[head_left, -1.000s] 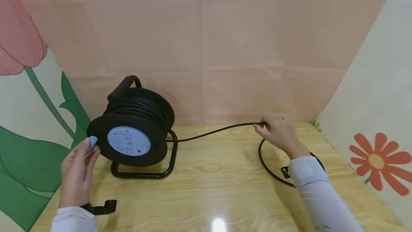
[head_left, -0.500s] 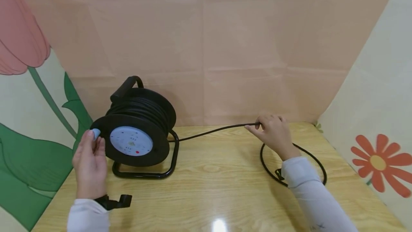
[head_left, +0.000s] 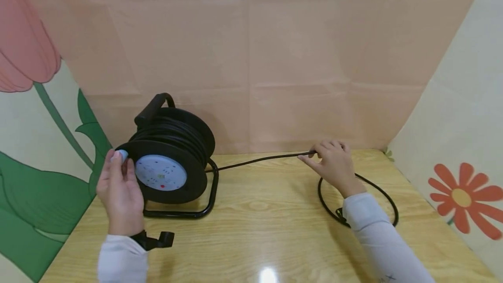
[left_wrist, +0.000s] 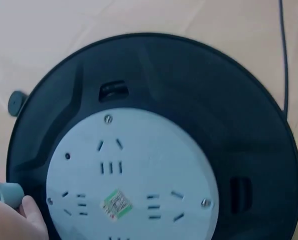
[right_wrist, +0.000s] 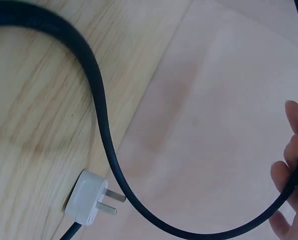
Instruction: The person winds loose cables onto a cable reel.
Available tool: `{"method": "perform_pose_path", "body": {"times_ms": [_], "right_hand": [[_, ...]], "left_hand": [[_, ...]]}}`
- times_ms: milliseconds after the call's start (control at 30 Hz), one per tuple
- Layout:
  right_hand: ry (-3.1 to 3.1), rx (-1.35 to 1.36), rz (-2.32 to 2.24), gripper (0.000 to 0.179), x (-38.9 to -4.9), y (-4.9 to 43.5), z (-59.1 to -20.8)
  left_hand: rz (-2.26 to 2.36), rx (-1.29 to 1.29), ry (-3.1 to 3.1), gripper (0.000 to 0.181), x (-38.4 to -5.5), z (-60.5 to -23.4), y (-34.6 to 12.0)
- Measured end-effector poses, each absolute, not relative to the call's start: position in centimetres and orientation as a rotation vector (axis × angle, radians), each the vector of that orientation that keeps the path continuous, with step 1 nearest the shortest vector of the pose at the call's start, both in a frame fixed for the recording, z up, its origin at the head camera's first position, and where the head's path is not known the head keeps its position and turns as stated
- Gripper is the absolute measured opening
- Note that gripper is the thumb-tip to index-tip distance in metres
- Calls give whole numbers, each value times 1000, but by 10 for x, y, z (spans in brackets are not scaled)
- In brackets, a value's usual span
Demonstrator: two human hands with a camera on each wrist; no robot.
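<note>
A black cable reel [head_left: 192,180] stands on its tube frame [head_left: 177,215] at the left of the table, with black cable wound on its drum. Its round pale-blue socket panel [head_left: 151,171] faces the front. My left hand [head_left: 122,200] pinches the small light-blue crank knob [head_left: 123,155] at the upper left of the reel's front disc. From the drum a cable [head_left: 255,160] runs to my right hand [head_left: 334,165], whose thumb and fingers hold it above the table. Past that hand the cable curves into a loop. A white two-pin plug [right_wrist: 89,197] shows in the right wrist view.
The cable loop [head_left: 393,202] lies on the wood-grain table [head_left: 255,239] at the right. Behind stands a pink-beige wall covering [head_left: 251,56], with flower-printed panels [head_left: 459,195] at both sides. A black carry handle [head_left: 151,108] tops the reel.
My left hand has moved right and upward with the knob, and the reel has turned clockwise, its red dot shifting left. My right hand has moved slightly left with the cable.
</note>
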State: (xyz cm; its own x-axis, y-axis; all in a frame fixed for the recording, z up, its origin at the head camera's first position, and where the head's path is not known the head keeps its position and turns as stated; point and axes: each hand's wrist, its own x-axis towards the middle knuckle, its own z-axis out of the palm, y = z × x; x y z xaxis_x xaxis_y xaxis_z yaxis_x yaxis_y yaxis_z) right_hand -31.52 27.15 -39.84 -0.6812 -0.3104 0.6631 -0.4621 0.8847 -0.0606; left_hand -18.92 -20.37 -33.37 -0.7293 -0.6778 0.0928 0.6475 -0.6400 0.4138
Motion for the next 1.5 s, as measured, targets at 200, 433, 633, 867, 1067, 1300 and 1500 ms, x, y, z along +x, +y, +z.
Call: {"method": "perform_pose_path", "body": {"times_ms": [200, 433, 633, 867, 1067, 1300, 1500], "right_hand": [[-2360, 492, 280, 46, -319, 280, -399], [-2398, 456, 273, 46, -322, 277, -399], [-2416, 495, 274, 42, -317, 265, -397], [-2397, 545, 264, 38, -314, 257, -393], [-2393, 586, 311, 32, -310, 255, -391], [-2333, 618, 295, 40, -311, 251, -392], [-2426, 646, 296, 31, -306, 245, -392]], "left_hand": [[-2230, 8, -612, 40, -194, -333, -194], [-2106, -6, -777, 42, -197, -331, -183], [-1957, 34, -1002, 39, -194, -333, -175], [-1836, 71, -1193, 33, -193, -334, -170], [-1736, 63, -1337, 31, -191, -335, -171], [-1467, 36, -1598, 27, -188, -337, -168], [-1438, -8, -1673, 26, -183, -333, -161]]}}
